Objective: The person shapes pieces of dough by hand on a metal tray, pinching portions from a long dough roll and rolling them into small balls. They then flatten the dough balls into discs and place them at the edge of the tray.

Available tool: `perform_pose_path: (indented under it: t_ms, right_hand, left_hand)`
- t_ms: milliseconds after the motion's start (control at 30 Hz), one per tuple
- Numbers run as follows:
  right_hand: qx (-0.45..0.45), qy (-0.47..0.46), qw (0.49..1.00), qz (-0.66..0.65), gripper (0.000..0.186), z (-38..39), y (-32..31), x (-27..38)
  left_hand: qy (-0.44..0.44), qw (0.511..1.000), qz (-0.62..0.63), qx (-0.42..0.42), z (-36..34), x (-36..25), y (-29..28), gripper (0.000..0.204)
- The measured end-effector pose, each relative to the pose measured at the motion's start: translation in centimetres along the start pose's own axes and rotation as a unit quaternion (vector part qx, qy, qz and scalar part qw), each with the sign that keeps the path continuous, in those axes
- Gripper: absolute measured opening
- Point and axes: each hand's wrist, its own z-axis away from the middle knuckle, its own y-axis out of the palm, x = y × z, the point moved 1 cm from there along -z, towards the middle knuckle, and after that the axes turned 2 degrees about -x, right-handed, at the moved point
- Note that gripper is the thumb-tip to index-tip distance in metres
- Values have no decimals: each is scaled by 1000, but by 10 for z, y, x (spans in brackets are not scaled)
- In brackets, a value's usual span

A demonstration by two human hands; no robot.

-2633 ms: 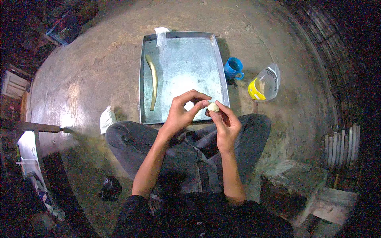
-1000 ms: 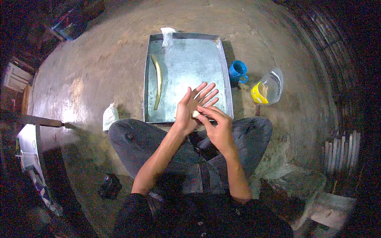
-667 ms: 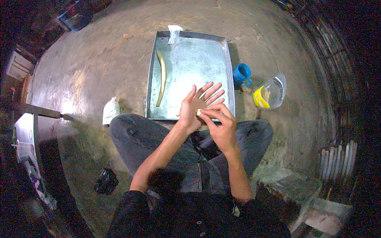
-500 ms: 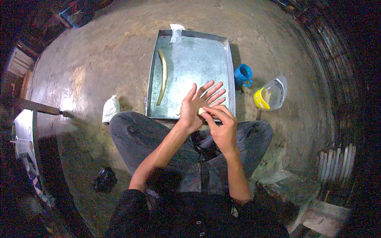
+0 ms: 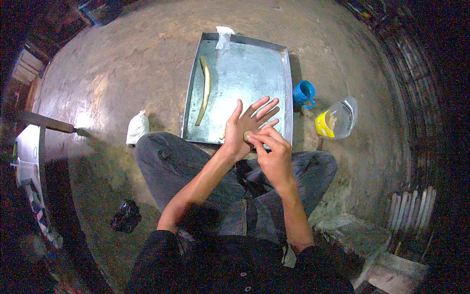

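Head view: a small dough lump (image 5: 246,135) is pressed between the flat-open left hand (image 5: 245,128) and pinching right hand (image 5: 274,156), over the metal tray (image 5: 286,88); one rolled strip (image 5: 204,90) lies finished; the lump remains unrolled.

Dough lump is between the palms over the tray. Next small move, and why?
Probably keep rolling: slide the right hand along the open left hand to stretch the small pale dough lump thinner. It looks short and stubby, while the long pale dough strip already lying in the shallow grey metal tray is far longer.
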Motion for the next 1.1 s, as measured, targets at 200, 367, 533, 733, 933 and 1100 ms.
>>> perform_pose_path:
  t_ms: [200,367,533,733,933,1100]
  right_hand:
    - [-8,-30,998,54,15,4,5,-6]
    - [-19,-68,994,78,14,-1,1,-8]
    - [-21,-69,996,61,14,-4,-2,2]
    - [5,-57,996,66,13,-2,5,-2]
    - [31,-59,996,58,13,-7,0,5]
    - [16,-53,997,48,14,-6,1,2]
  left_hand:
    - [-1,1000,-8,-8,-1,4,-6,80]
    - [-13,999,17,-27,-1,4,-2,77]
    - [10,999,22,-45,-4,2,-12,79]
    - [-3,1000,26,-3,-3,1,-5,86]
    - [-8,999,45,9,-3,0,-5,90]
    - [-13,999,44,1,-3,0,-3,89]
